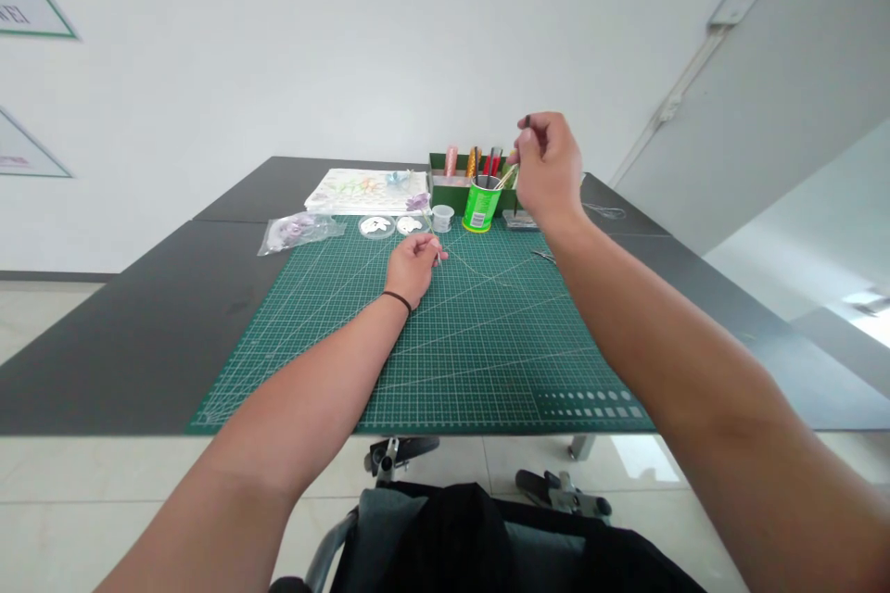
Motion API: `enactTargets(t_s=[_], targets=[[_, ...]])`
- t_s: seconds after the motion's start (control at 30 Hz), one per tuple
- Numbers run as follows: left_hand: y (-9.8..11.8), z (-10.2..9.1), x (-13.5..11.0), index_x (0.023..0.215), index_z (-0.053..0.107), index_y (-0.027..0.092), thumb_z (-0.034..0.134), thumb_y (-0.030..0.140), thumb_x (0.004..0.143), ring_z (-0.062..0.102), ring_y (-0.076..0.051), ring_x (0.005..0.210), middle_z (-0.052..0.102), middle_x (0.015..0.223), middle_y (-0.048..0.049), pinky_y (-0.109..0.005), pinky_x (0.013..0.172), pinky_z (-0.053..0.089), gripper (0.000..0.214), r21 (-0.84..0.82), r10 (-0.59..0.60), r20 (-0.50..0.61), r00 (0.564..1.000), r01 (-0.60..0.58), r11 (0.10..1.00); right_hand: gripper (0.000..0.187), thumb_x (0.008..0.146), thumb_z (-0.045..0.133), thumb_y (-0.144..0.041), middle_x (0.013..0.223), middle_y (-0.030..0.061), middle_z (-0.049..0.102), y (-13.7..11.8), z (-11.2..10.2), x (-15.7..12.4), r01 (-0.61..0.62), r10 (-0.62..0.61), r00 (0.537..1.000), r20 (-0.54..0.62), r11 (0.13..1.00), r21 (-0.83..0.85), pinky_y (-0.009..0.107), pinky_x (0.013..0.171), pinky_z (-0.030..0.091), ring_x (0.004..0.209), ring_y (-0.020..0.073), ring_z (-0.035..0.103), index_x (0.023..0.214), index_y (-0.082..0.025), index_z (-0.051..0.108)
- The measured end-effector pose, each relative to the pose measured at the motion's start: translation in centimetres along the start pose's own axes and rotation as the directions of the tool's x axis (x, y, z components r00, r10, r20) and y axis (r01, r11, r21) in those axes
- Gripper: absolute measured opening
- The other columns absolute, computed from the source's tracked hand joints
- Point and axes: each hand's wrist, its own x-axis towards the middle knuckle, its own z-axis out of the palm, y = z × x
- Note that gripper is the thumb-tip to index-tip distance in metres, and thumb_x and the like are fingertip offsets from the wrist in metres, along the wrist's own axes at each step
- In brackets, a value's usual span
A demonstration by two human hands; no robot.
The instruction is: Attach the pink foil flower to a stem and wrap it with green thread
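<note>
My left hand (413, 267) rests low over the green cutting mat (445, 343), its fingers closed on a thin stem. That stem rises to a small purple artificial flower (418, 202). My right hand (547, 169) is raised above the far side of the mat, with a small dark slender item (527, 121) pinched at its fingertips. The item is mostly hidden by my fingers, so I cannot tell exactly what it is. Behind this hand stand a green cup of tools (481, 206) and a green desk organizer (473, 169).
Two round white-filled dishes (376, 226) and a small clear cup (442, 218) stand at the mat's far edge. Behind them lies a white floral board (354, 191). A plastic bag of lilac material (298, 233) lies left; small scissors (544, 255) lie right. The mat sits on a dark table (139, 361).
</note>
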Motion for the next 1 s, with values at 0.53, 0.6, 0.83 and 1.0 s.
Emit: enactTargets(t_s=[0.53, 0.6, 0.83, 1.0], targets=[[0.0, 0.3, -0.6, 0.088, 0.070, 0.014, 0.068, 0.019, 0.087, 0.070, -0.015, 0.072, 0.075, 0.077, -0.0043, -0.028, 0.069, 0.053, 0.006, 0.040, 0.058, 0.147, 0.987, -0.064, 0.997, 0.009, 0.091, 0.064, -0.017, 0.087, 0.0063, 0.072, -3.4, 2.6, -12.9, -0.741, 0.549, 0.671, 0.498, 0.496, 0.453, 0.039, 0.081, 0.064, 0.077, 0.0197, 0.073, 0.099, -0.020, 0.062], [-0.2, 0.3, -0.6, 0.089, 0.071, 0.014, 0.069, 0.020, 0.086, 0.070, -0.015, 0.073, 0.076, 0.077, -0.0046, -0.029, 0.072, 0.054, 0.007, 0.042, 0.066, 0.165, 0.984, -0.074, 0.996, 0.009, 0.091, 0.064, -0.019, 0.086, 0.0046, 0.072, -3.7, 2.5, -13.0, -0.740, 0.550, 0.672, 0.496, 0.482, 0.469, 0.037, 0.082, 0.064, 0.077, 0.0173, 0.073, 0.100, -0.019, 0.063], [-0.6, 0.3, -0.6, 0.088, 0.073, 0.014, 0.071, 0.023, 0.084, 0.069, -0.015, 0.072, 0.075, 0.075, -0.0036, -0.031, 0.077, 0.055, 0.010, 0.027, 0.110, 0.225, 0.968, -0.119, 0.993, 0.016, 0.085, 0.068, -0.023, 0.088, 0.0043, 0.075, -3.2, 3.0, -13.6, -0.693, 0.524, 0.719, 0.456, 0.501, 0.518, 0.035, 0.080, 0.058, 0.080, 0.0163, 0.070, 0.101, -0.019, 0.069], [-0.7, 0.4, -0.8, 0.088, 0.072, 0.014, 0.071, 0.026, 0.084, 0.069, -0.015, 0.073, 0.076, 0.076, -0.0039, -0.030, 0.077, 0.055, 0.013, 0.025, 0.114, 0.254, 0.961, -0.124, 0.992, 0.029, 0.083, 0.069, -0.033, 0.093, 0.0051, 0.076, -2.6, 3.6, -14.1, -0.635, 0.450, 0.772, 0.448, 0.552, 0.540, 0.038, 0.086, 0.055, 0.088, 0.0193, 0.070, 0.108, -0.019, 0.071]])
